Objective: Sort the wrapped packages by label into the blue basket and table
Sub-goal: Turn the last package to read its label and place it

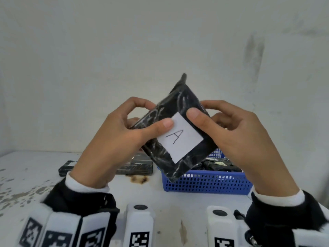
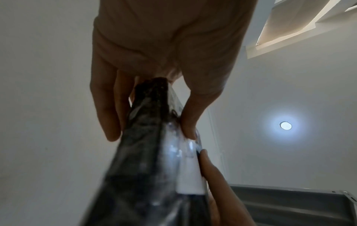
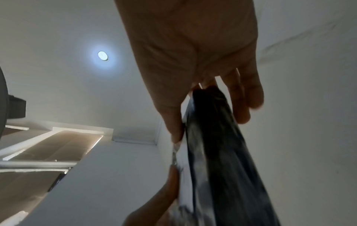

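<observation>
- Head view alone showed the label [image 1: 180, 137] marked "A", blue basket [image 1: 206, 182] lower right.
- Left hand [image 1: 114, 139] and right hand [image 1: 236, 136] pinched the wrapped package [image 1: 175, 104]; wrist views showed its edge only.

The head view is evenly and softly lit, with no hard shadows on the pale desk [image 1: 26, 175]; its lower corners bend and soften. Both wrist views look upward and are dim: a round ceiling lamp [image 2: 285, 125] flares with a bluish halo, the left hand [image 2: 170, 45] and right hand [image 3: 193, 45] are backlit, and the wrapped package [image 2: 146, 175] is blurred, with glare on its film.
</observation>
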Demonstrator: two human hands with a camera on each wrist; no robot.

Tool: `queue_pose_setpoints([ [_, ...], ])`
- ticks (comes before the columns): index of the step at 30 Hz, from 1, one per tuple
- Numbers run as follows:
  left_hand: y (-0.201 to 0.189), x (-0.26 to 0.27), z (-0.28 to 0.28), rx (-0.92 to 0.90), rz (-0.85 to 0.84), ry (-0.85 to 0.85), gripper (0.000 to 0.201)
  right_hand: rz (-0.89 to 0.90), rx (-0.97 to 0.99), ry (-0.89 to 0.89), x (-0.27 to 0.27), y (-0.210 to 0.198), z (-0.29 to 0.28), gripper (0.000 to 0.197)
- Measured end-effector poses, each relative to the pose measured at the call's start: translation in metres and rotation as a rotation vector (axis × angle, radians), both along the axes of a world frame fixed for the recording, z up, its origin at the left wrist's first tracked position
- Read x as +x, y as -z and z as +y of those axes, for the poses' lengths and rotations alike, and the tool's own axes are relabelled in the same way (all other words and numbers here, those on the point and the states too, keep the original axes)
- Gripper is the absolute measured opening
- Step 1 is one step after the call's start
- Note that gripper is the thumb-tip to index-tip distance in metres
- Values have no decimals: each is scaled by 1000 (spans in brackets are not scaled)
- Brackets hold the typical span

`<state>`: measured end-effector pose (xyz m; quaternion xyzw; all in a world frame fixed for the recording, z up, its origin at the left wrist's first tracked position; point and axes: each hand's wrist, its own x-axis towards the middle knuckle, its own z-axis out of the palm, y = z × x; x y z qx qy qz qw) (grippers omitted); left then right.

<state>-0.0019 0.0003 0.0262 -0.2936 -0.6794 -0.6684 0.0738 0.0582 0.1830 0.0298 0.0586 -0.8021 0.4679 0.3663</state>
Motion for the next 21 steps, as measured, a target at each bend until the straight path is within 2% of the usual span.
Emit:
queue_pose_setpoints([
  [4, 1, -2, -3, -5, 77, -24, 44, -46, 105, 31, -2, 1, 2, 41],
  [8, 3, -2, -2, -18, 127, -53, 39, -33, 129, -8, -3, 1, 0, 39],
  [13, 4, -4, 3, -21, 93, -131, 56, -14, 25, -28, -3, 3, 2, 29],
  [19, 3, -4, 1, -36, 120, -158, 46, -29, -44, -99, -3, 1, -2, 38],
  [21, 3, -3, 2, -35, 107, -127, 42, -11, -61, -96, -3, 1, -2, 33],
])
